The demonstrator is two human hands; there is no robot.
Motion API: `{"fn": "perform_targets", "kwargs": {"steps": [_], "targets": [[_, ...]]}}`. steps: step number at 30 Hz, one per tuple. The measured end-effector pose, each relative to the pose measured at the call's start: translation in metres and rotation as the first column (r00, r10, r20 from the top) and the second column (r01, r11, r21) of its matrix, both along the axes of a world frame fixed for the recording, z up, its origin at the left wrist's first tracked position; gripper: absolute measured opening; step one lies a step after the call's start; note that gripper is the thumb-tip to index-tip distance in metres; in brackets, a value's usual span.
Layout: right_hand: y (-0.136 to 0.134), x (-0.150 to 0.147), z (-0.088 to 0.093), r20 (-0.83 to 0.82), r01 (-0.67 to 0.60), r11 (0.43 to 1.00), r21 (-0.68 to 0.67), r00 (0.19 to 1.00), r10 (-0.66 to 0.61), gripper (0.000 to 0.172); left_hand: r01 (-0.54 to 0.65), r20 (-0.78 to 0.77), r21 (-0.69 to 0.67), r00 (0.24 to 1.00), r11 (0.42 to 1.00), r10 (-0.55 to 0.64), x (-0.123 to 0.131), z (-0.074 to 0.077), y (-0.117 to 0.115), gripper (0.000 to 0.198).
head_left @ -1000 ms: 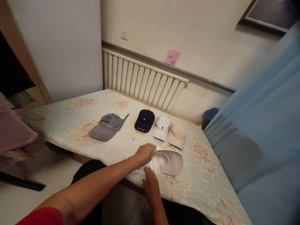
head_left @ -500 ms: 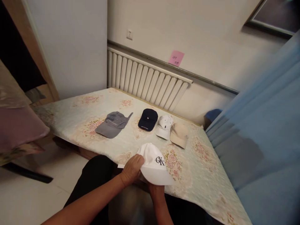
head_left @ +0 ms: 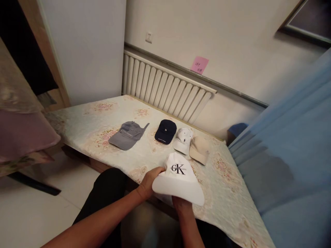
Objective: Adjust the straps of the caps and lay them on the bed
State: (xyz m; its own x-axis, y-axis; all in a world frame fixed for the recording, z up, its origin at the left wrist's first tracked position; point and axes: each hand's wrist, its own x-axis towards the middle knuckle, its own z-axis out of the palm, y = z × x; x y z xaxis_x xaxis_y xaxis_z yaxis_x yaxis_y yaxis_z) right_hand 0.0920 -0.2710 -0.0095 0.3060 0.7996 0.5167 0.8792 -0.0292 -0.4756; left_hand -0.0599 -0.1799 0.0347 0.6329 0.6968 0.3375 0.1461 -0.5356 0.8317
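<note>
1. Both hands grip a white cap with a black logo [head_left: 178, 177] above the table's near edge: the left hand [head_left: 150, 181] clamps its left side, and the right hand [head_left: 182, 204] holds it from under the brim.
2. Beyond lies the floral tablecloth [head_left: 227, 193].
3. Farther back sit a grey cap [head_left: 128, 135], navy cap [head_left: 165, 131], small white cap [head_left: 183, 140] and beige cap [head_left: 199, 148].
4. Behind stands a radiator [head_left: 165, 89].

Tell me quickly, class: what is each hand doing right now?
Left hand: closed on the side of the white fabric cap with a black logo.
Right hand: under the same cap's brim, mostly hidden; grip cannot be told.
</note>
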Motion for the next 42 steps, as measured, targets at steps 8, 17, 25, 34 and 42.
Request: {"fn": "perform_targets", "kwargs": {"steps": [8,17,25,34,42], "targets": [[0.027,0.025,0.068,0.278,-0.033,0.993,0.115,0.961,0.0,0.038,-0.087,0.145,-0.601,0.966,0.794,0.216,0.029,-0.016,0.02,0.023],[0.026,0.045,-0.016,0.053,-0.031,0.998,-0.053,0.998,0.034,0.046,-0.044,0.245,-0.808,0.882,0.588,0.402,0.019,-0.07,0.05,0.034],[0.03,-0.024,-0.046,0.142,-0.189,0.979,-0.076,0.97,0.199,0.049,-0.293,-0.032,-0.631,0.935,0.718,0.353,0.019,-0.076,0.045,0.027],[0.038,-0.04,-0.062,0.263,-0.167,0.95,-0.262,0.935,0.237,0.058,-0.524,-0.26,-0.39,0.852,0.757,0.455,0.008,-0.085,0.045,0.023],[0.034,-0.038,-0.063,0.266,-0.091,0.95,-0.297,0.948,0.174,0.059,-0.565,-0.367,-0.238,0.805,0.79,0.466,0.004,-0.083,0.038,0.028]]}}
